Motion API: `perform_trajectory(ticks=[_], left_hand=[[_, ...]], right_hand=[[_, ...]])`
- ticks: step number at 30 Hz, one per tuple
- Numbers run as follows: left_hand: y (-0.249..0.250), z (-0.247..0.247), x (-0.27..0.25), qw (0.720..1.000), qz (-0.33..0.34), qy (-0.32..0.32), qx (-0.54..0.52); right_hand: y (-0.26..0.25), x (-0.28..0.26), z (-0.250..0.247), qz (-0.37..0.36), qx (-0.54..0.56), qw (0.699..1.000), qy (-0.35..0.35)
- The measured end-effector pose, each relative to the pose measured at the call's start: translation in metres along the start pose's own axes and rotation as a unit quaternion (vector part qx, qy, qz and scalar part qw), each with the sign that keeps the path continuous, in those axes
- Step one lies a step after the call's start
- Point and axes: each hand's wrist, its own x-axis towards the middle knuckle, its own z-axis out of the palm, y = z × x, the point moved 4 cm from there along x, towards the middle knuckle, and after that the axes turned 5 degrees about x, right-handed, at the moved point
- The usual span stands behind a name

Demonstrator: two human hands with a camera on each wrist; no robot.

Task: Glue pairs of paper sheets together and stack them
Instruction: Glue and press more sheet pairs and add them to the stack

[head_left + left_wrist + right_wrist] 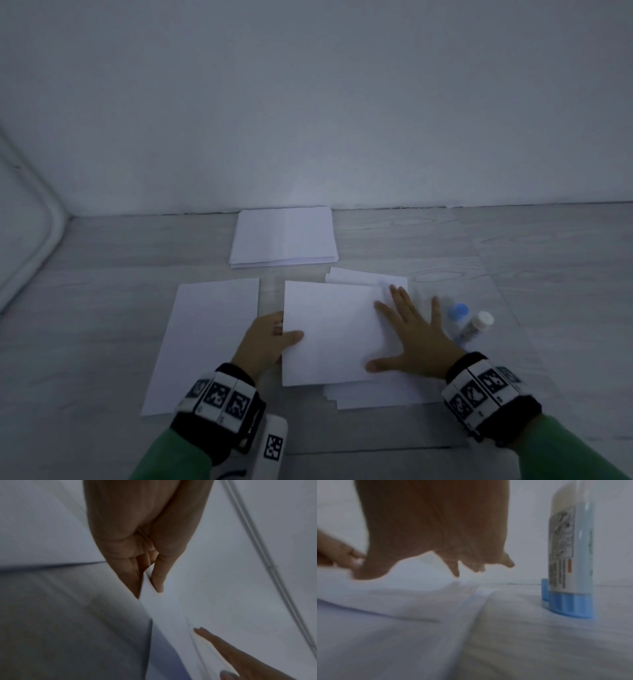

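A white sheet (329,329) lies on top of a loose pile of sheets (370,397) at the middle of the grey table. My left hand (274,337) pinches this sheet's left edge, thumb on top and fingers beneath; the left wrist view shows the pinched paper (150,588). My right hand (407,329) lies flat with spread fingers on the sheet's right side. Left of it lies a single sheet (209,339). A neat stack of paper (284,236) sits at the back by the wall. Two glue sticks (474,323) stand just right of my right hand, and the nearer glue stick (570,555) looms in the right wrist view.
A grey wall (308,102) closes off the far edge of the table right behind the stack. A rounded corner moulding (51,219) runs along the left. Bare wood-grain tabletop (548,274) spreads out to the right of the glue sticks.
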Motion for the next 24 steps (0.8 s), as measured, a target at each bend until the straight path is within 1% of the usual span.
perform_trajectory(ticks=[2,3,4,5,6,7,8,9,10,11,13,15,17,19,21,24], left_hand=[[0.009,-0.01,-0.001,1.0,0.015,0.006,-0.025],[0.014,-0.015,-0.001,0.999,0.021,0.006,-0.042],[0.021,-0.022,0.0,0.998,0.028,0.009,-0.054],[0.027,-0.029,0.001,0.997,0.036,0.014,-0.06],[0.035,-0.036,0.004,0.997,0.044,0.021,-0.064],[0.042,-0.043,0.007,0.996,0.053,0.026,-0.066],[0.05,-0.049,0.012,0.995,0.061,0.033,-0.068],[0.058,-0.056,0.018,0.995,0.066,0.042,-0.068],[0.064,-0.064,0.025,0.994,0.069,0.055,-0.065],[0.07,-0.072,0.033,0.993,0.068,0.072,-0.058],[0.08,-0.089,0.054,0.991,0.06,0.112,-0.036],[0.086,-0.104,0.079,0.989,0.051,0.142,-0.005],[0.09,-0.117,0.104,0.986,0.042,0.159,0.026],[0.089,-0.127,0.128,0.982,0.03,0.175,0.065],[0.084,-0.133,0.148,0.976,0.017,0.188,0.112],[0.072,-0.137,0.169,0.972,-0.009,0.193,0.131]], right_hand=[[-0.007,-0.008,-0.019,0.013,0.074,0.992,0.105],[-0.009,-0.012,-0.031,0.029,0.142,0.976,0.162],[-0.008,-0.015,-0.042,0.052,0.23,0.949,0.21],[-0.006,-0.015,-0.051,0.077,0.329,0.91,0.239],[-0.005,-0.014,-0.058,0.098,0.415,0.87,0.248],[-0.004,-0.009,-0.063,0.11,0.482,0.835,0.242],[-0.004,-0.002,-0.069,0.111,0.535,0.805,0.23],[-0.007,0.006,-0.074,0.102,0.577,0.782,0.213],[-0.011,0.014,-0.08,0.091,0.604,0.765,0.205],[-0.016,0.026,-0.086,0.084,0.618,0.755,0.203],[-0.024,0.054,-0.097,0.084,0.62,0.752,0.209],[-0.031,0.088,-0.106,0.096,0.608,0.76,0.209],[-0.036,0.122,-0.113,0.112,0.586,0.776,0.202],[-0.037,0.151,-0.114,0.127,0.553,0.8,0.193],[-0.038,0.172,-0.111,0.142,0.497,0.834,0.191],[-0.04,0.192,-0.106,0.144,0.403,0.883,0.193]])
